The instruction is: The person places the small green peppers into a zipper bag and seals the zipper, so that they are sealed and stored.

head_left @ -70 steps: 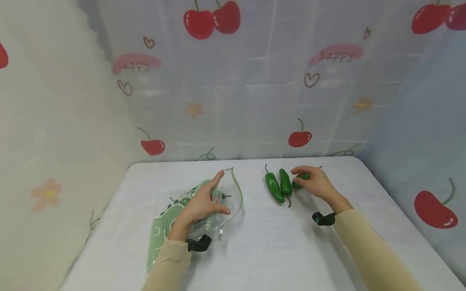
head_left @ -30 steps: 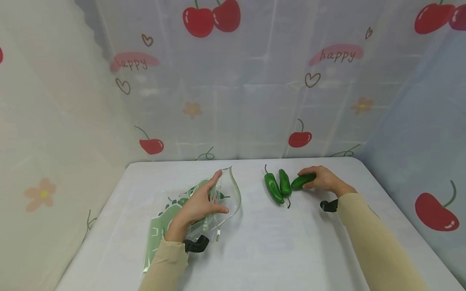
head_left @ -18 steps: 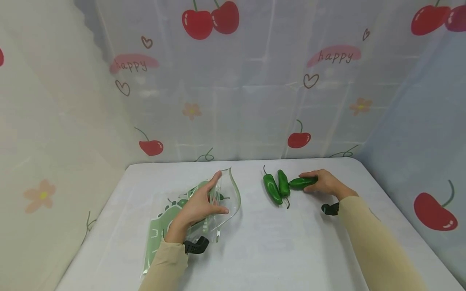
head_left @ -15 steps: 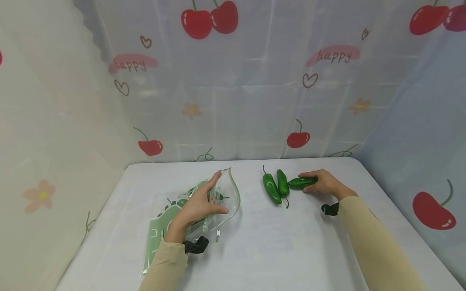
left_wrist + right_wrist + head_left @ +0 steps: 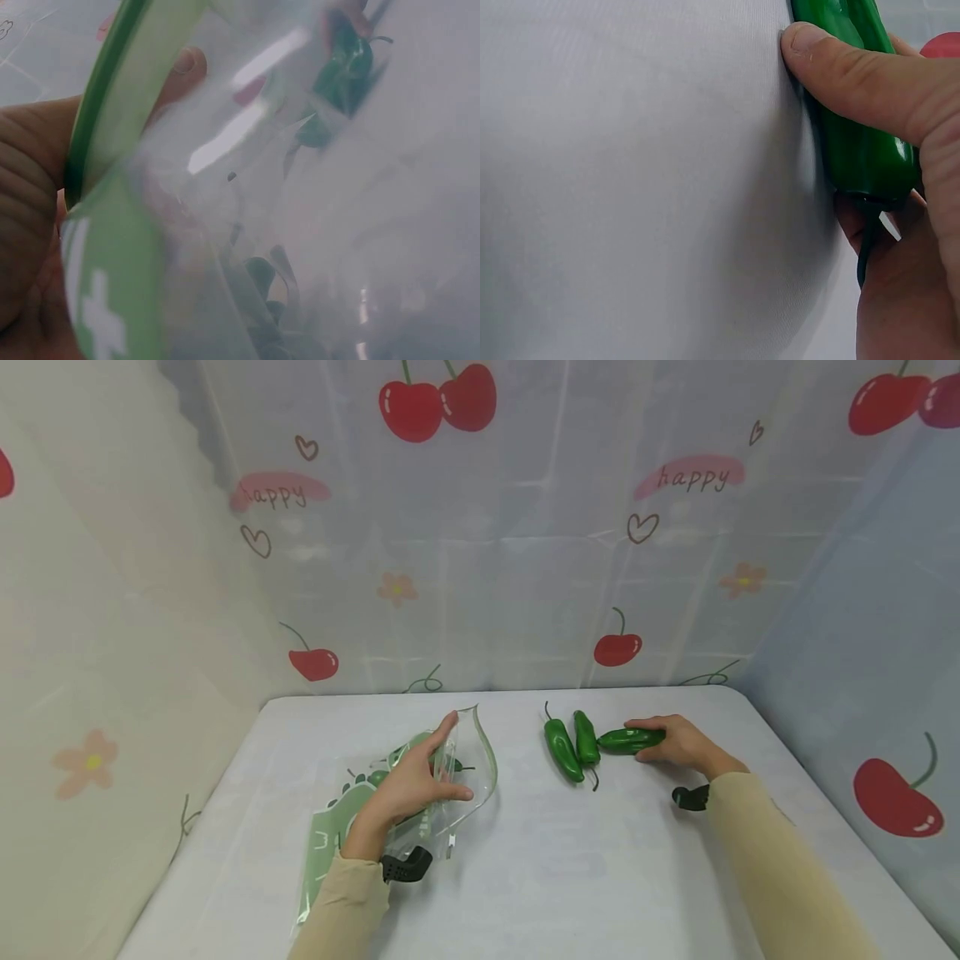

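In the head view my right hand (image 5: 678, 747) grips a green chili pepper (image 5: 628, 741) lying sideways on the table, its tip toward the left. The right wrist view shows my thumb across the pepper (image 5: 866, 161), with the stem beneath my palm. Close by on the left lie two more green chili peppers, one slanted (image 5: 562, 749) and one shorter (image 5: 586, 737). My left hand (image 5: 408, 789), thumb and index finger spread wide, stretches the mouth of a clear plastic zip bag (image 5: 487, 760) with green print. Through the bag's film (image 5: 337, 225), green shapes show blurred.
The white table (image 5: 547, 877) meets a back curtain (image 5: 510, 593) printed with cherries. Side curtains hang at left and right. The bag's green printed part (image 5: 318, 847) lies flat under my left forearm.
My right hand has closed on the pepper and moved right with it; the pepper now lies more level, drawn away from the other two. The left hand and bag hold still.
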A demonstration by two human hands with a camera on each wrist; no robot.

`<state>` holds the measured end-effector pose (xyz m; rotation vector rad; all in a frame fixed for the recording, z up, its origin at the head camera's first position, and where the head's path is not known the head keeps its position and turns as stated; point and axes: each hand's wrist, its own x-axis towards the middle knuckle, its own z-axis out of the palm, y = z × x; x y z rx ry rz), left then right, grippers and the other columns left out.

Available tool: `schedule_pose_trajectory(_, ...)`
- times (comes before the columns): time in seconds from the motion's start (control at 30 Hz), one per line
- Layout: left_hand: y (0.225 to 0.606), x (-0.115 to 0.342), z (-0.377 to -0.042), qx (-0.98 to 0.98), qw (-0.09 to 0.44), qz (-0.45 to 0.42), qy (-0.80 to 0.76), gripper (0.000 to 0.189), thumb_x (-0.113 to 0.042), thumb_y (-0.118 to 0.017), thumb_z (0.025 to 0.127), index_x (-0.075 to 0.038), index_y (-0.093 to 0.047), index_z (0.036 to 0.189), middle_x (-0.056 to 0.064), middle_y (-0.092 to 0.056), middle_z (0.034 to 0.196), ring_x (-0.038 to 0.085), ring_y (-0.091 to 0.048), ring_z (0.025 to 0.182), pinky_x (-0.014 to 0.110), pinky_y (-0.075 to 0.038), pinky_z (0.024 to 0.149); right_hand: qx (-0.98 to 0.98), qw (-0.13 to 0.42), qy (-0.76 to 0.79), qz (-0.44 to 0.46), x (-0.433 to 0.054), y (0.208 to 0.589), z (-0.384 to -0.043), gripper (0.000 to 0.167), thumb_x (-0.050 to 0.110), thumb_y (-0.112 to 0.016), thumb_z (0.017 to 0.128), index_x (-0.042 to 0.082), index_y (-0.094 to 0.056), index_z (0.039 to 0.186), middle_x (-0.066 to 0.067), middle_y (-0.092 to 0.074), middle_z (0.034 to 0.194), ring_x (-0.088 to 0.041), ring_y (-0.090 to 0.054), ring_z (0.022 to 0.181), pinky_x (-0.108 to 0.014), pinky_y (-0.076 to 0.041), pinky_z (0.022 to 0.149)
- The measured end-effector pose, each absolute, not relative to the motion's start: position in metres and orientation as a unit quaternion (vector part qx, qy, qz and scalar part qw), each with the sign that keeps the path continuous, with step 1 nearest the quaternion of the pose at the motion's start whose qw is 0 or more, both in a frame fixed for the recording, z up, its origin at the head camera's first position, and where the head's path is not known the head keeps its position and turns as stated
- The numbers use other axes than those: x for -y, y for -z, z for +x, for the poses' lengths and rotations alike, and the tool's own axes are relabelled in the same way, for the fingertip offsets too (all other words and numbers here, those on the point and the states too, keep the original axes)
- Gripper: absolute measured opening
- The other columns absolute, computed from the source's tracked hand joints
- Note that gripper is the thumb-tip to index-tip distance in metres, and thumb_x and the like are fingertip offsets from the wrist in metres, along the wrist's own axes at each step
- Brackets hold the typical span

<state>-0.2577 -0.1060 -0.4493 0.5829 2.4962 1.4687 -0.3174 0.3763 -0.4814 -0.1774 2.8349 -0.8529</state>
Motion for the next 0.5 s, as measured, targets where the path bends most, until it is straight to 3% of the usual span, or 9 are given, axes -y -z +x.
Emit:
schedule_pose_trajectory(0.23, 0.448, 0.106, -0.258, -0.841, 0.093, 0.193, -0.496, 0.117, -0.03, -0.095, 0.074, -0.057, -0.017, 0.157, -0.012, -0.027, 0.167, 0.017, -0.05, 0.059, 0.034, -0.049, 0.063, -0.955, 0.091, 0.277, -0.044, -0.383, 0.483, -0.312, 0.066, 0.025, -0.083, 0.087, 0.019, -0.058, 0.148, -0.027, -0.051, 0.149, -0.046, -0.046, 0.133, -0.071, -0.034, 0.11)
schedule_pose_trajectory(0.5, 0.449, 0.105, -0.258, -0.836, 0.097, 0.199, -0.502, 0.119, -0.026, -0.094, 0.075, -0.041, -0.018, 0.165, -0.01, -0.025, 0.169, 0.016, -0.047, 0.058, 0.033, -0.048, 0.061, -0.954, 0.091, 0.281, -0.039, -0.387, 0.486, -0.303, 0.067, 0.026, -0.083, 0.087, 0.019, -0.058, 0.149, -0.028, -0.05, 0.15, -0.048, -0.046, 0.134, -0.072, -0.034, 0.109)
